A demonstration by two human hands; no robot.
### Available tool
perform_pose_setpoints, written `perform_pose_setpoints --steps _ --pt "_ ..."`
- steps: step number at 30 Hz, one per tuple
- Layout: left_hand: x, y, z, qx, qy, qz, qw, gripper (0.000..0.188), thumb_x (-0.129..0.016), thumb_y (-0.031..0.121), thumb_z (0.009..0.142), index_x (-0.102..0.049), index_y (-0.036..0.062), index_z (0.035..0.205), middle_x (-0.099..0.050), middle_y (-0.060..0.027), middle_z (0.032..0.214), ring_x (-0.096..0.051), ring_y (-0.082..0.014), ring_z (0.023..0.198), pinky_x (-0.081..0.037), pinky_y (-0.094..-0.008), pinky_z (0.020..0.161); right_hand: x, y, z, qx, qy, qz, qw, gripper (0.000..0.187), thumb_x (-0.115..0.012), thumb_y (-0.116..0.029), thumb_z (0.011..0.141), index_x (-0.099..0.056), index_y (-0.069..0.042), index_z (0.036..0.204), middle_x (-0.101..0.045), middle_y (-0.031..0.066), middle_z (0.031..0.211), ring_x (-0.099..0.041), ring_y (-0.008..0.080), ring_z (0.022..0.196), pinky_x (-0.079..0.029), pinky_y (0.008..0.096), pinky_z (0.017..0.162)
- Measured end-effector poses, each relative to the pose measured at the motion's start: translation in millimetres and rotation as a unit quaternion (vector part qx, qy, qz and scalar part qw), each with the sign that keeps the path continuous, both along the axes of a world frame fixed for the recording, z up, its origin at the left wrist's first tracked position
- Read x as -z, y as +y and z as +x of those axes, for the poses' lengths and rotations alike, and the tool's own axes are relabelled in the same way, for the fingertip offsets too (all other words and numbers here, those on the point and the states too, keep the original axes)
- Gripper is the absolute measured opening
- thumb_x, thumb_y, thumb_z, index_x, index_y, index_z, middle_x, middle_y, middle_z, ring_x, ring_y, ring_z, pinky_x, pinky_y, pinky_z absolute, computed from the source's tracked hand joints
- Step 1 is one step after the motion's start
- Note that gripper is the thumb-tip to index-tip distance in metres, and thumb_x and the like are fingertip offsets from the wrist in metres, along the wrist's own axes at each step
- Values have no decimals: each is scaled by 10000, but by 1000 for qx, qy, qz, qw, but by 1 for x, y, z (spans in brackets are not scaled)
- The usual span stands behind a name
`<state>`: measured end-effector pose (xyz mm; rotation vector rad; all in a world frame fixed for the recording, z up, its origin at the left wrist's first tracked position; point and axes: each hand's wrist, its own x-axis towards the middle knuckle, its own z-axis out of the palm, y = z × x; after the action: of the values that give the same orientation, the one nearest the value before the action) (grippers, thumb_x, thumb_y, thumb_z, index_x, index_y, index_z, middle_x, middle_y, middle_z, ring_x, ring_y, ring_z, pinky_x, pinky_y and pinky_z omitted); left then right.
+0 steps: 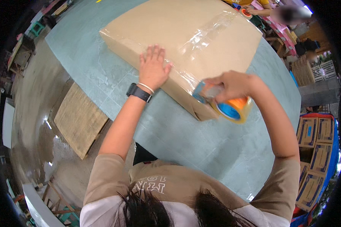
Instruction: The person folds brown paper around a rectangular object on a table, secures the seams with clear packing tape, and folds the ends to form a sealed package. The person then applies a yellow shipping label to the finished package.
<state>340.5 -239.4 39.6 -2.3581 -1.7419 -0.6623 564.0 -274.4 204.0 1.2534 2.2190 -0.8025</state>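
Note:
A large flat parcel in brown paper lies on the blue-grey table, with shiny clear tape across its top and along its near edge. My left hand lies flat on the parcel's near edge, fingers spread. At the parcel's near right corner, my right hand is closed around a tape dispenser, slightly blurred. The dispenser carries a roll of clear tape with a blue and orange core. Whether tape runs from the dispenser to the parcel is hard to make out.
The blue-grey table extends around the parcel. A wooden board is left of it, above a wet floor. Stacked cartons stand at the right. At the far right, another person's hand is beside a tape roll.

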Motion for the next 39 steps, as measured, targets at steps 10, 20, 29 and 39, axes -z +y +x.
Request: perform_pose_setpoints --steps 10,20,29,39 --pt "-11 -92 139 183 -52 -18 982 580 -458 376 830 -366 24 1282 -340 -175 1336 -287 -283 1263 -217 -452 1021 14 -84 77 81 -18 31 996 601 -627 -394 568 -592 -134 1109 -640 153 839 -616 292 779 -489 346 724" --pt "-4 -106 184 74 99 -48 991 652 -521 356 791 -301 51 1324 -289 -168 1368 -243 -267 1288 -195 -490 1019 19 -146 80 124 -76 11 989 649 -643 -417 574 -561 -121 1145 -638 111 951 -610 262 875 -474 341 753" --pt "0 8 9 124 -114 3 986 359 -523 322 787 -587 90 1053 -524 -102 1170 -415 -233 1165 -269 -439 984 73 -136 100 456 616 288 574 488 -541 -355 813 -510 35 1105 -592 75 884 -569 145 766 -449 269 687" --pt "49 183 -217 -108 -473 36 874 475 -374 330 896 -322 108 1312 -283 -155 1360 -343 -300 1206 -278 -386 997 124 58 -94 325 637 291 636 373 -467 -367 834 -527 -4 889 -522 13 758 -498 104 663 -396 232 561"
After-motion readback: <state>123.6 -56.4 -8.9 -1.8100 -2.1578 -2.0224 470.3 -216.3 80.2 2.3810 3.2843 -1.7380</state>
